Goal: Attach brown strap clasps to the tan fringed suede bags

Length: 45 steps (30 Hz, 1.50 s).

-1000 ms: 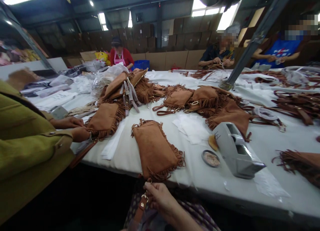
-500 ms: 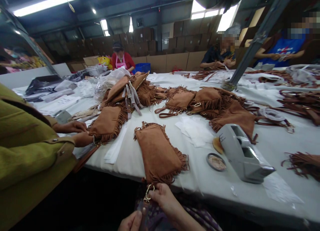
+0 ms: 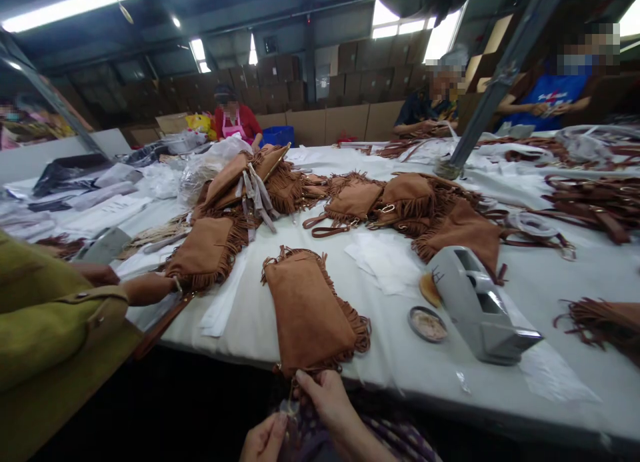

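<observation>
A brown suede bag with fringed edges lies at the table's front edge, its near end toward me. Just below it, my right hand pinches at a gold clasp hanging by the bag's near corner. My left hand is lower, thumb and fingers closed on the strap end under the clasp, where a bit of clear plastic shows. Most of the strap is hidden by my fingers and the dark below.
At left, a co-worker's olive sleeve reaches past another fringed bag. A grey tape dispenser, a small round tin and white sheets lie to the right. More brown bags are heaped behind.
My right hand's fingers have moved up slightly toward the bag's corner, covering more of the clasp. The co-worker's hands have drawn left from the neighbouring bag. My view has shifted slightly right.
</observation>
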Tool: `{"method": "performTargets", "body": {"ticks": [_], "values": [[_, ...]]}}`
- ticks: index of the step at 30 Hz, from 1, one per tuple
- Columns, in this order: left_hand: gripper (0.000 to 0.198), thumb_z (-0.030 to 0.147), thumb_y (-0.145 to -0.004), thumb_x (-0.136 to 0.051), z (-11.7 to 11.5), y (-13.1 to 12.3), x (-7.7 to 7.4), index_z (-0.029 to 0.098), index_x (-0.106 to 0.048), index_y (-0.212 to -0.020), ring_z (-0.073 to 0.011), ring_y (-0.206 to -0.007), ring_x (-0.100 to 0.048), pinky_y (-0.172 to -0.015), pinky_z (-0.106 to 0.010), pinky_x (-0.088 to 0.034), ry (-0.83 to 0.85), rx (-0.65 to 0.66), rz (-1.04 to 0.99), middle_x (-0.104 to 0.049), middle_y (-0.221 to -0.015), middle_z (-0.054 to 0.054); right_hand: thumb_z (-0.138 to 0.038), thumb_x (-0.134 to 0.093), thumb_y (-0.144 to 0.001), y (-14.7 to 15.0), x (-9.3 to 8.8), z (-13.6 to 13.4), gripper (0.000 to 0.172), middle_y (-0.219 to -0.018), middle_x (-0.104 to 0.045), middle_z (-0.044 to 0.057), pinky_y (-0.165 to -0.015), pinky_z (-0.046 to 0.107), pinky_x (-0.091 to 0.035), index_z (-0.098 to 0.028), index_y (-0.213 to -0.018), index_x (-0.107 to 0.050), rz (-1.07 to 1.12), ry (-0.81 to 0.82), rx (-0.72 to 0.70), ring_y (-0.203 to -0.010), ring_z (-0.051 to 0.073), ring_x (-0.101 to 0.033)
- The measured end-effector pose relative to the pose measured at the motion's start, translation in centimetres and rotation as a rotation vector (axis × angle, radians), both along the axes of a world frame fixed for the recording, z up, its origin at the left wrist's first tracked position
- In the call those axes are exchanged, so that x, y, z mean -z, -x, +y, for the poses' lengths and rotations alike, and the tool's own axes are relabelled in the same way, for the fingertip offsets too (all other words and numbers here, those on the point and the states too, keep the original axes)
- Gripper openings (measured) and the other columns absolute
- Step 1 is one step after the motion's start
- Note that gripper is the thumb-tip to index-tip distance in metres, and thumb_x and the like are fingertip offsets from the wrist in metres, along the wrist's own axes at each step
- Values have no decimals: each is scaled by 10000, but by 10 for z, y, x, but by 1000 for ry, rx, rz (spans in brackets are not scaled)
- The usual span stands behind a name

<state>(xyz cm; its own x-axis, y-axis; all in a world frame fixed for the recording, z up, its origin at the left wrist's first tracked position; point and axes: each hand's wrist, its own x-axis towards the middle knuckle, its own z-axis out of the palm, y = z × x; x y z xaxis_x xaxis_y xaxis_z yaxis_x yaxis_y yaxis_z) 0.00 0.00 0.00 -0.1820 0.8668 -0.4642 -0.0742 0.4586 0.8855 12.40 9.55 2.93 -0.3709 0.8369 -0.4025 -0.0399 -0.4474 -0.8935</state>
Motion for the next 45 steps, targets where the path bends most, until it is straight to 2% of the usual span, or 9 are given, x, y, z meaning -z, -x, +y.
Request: {"method": "performTargets", "body": {"ticks": [6, 11, 15, 19, 24, 30, 35, 41, 45], "values": [[536, 646, -673, -600, 14, -6, -1, 127, -681, -780, -117, -496, -470, -500, -234, -334, -34, -81, -216, -616, -549, -18, -464, -673, -633, -1, 8, 3, 366, -499, -519, -16, -490, 232, -287, -107, -565, -629, 27, 9, 27, -499, 90, -376], [513, 595, -649, -663, 27, -11, -8, 149, -703, -898, -183, -607, -591, -641, -311, -464, -65, -168, -445, -684, -649, -51, -453, -712, -556, 2, 3, 3, 347, -526, -562, 1, -506, 242, -334, -113, -583, -642, 144, 83, 51, -491, 109, -445], [369, 468, -697, -689, 35, -14, -13, 161, -707, -900, -194, -694, -633, -713, -316, -483, -112, -198, -532, -712, -722, -56, -517, -696, -592, -2, -2, 1, 401, -581, -597, 21, -508, 235, -338, -118, -617, -663, 106, 54, 39, -526, 119, -468], [299, 404, -719, -690, 34, -12, -15, 165, -700, -899, -189, -738, -642, -700, -281, -486, -118, -267, -479, -720, -742, -41, -645, -596, -662, -14, 1, -5, 558, -497, -539, 15, -465, 235, -300, -98, -576, -662, -6, 25, -55, -469, 104, -412], [317, 427, -728, -672, 33, -8, -11, 160, -680, -899, -172, -735, -630, -675, -246, -477, -118, -274, -299, -715, -739, -18, -544, -701, -600, -17, -1, -9, 465, -581, -617, 32, -539, 243, -380, -85, -672, -712, -22, -51, 4, -547, 128, -476], [384, 493, -748, -608, 36, 1, -10, 143, -655, -899, -193, -781, -612, -731, -263, -481, -135, -164, 13, -710, -808, -42, -465, -652, -657, -4, 3, -9, 392, -692, -684, 80, -599, 272, -443, -84, -737, -700, -54, -93, 79, -658, 194, -574], [358, 519, -793, -524, 35, 5, -12, 173, -612, -819, -181, -736, -589, -688, -258, -463, -154, -90, 205, -658, -744, -18, -557, -595, -693, -2, 9, -11, 477, -669, -671, 95, -553, 275, -444, -87, -729, -664, -136, -129, 108, -626, 200, -580], [340, 503, -770, -572, 36, 7, -17, 164, -585, -798, -148, -648, -540, -606, -242, -451, -159, -112, 50, -616, -687, 2, -720, -585, -609, 0, 4, -14, 607, -521, -567, 18, -449, 227, -345, -114, -619, -618, -27, 27, -45, -467, 107, -461], [331, 489, -741, -626, 38, 12, -33, 163, -577, -774, -132, -638, -545, -594, -224, -442, -181, -132, -25, -620, -677, 8, -627, -717, -528, 12, 3, -14, 519, -458, -479, -48, -399, 198, -250, -137, -584, -555, 126, 185, -39, -384, 54, -358]]}}
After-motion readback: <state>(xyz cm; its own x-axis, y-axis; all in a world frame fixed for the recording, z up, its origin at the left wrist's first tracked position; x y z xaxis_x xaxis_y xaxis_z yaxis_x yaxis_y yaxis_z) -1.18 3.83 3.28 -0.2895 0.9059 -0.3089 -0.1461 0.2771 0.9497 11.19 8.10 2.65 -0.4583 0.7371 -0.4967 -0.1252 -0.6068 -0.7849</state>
